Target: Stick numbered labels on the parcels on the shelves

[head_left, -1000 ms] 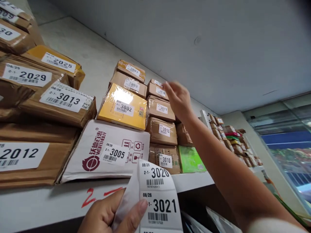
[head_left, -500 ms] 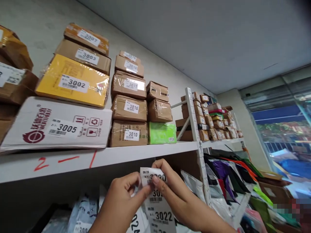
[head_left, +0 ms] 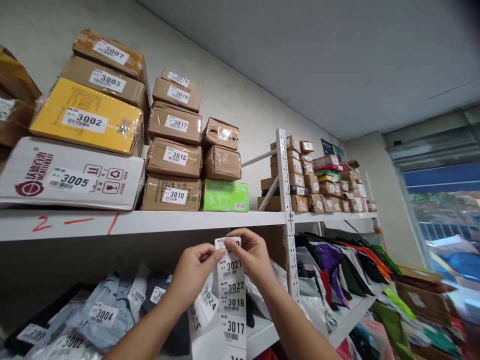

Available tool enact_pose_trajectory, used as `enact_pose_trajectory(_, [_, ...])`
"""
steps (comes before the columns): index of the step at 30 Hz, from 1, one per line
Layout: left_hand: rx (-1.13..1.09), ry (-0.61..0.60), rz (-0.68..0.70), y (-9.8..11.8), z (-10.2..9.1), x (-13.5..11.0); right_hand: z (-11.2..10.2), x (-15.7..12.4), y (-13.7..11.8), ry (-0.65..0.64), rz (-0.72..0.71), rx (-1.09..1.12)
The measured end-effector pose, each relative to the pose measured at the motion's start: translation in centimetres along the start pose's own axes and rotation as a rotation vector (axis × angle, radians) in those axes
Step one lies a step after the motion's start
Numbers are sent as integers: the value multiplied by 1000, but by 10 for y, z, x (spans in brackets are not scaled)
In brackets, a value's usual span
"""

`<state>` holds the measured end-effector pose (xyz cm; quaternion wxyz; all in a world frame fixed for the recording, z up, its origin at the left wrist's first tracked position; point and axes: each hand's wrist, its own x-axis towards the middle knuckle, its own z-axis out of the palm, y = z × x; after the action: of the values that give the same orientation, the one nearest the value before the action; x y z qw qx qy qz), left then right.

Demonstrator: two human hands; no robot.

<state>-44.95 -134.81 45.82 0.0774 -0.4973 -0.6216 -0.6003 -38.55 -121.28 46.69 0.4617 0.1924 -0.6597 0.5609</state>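
A long strip of printed number labels [head_left: 233,286] hangs in front of me, showing 3021, 3022, 3016 and 3017 down its length. My left hand [head_left: 198,267] pinches the strip's upper left edge between thumb and finger. At the upper right edge, my right hand [head_left: 252,257] has its thumb over the top label and its fingers behind, partly covering the number. Another stretch of the label strip [head_left: 207,305], marked 3024, curls behind the front one.
Numbered cartons stand stacked on the white shelf [head_left: 210,219], among them a green box [head_left: 225,195] and a carton labelled 3010 [head_left: 172,194]. Bagged parcels [head_left: 104,305] lie below. A perforated upright post [head_left: 287,200] rises right of my hands; colourful bags [head_left: 330,270] sit beyond.
My view has shifted, so the cartons appear farther left and more of the lower shelf shows. Both hands still pinch the strip, now appearing slightly higher, with more of its length visible.
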Motion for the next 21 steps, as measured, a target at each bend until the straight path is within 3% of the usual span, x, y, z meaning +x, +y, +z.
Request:
enact_pose_trajectory(3, [238,-38,29,3,3,6,-7,-2,9,56,-99,-128])
enact_pose_trajectory(6, [-91,-35,-49,2,13,12,-11,-5,15,85,-114,-157])
enact_pose_trajectory(8, [-243,94,-85,-1,23,15,-10,-5,16,99,-109,-125])
enact_pose_trajectory(13, [-41,418,33,-4,34,22,-1,10,11,134,-244,-191])
enact_pose_trajectory(15, [-188,398,49,-1,32,25,3,20,8,149,-270,-171])
enact_pose_trajectory(17, [-317,301,16,2,27,28,7,30,7,137,-237,-81])
enact_pose_trajectory(19, [-286,268,-20,2,22,30,11,36,6,113,-197,-9])
enact_pose_trajectory(21, [-188,341,-46,1,19,32,16,40,6,126,-194,-5])
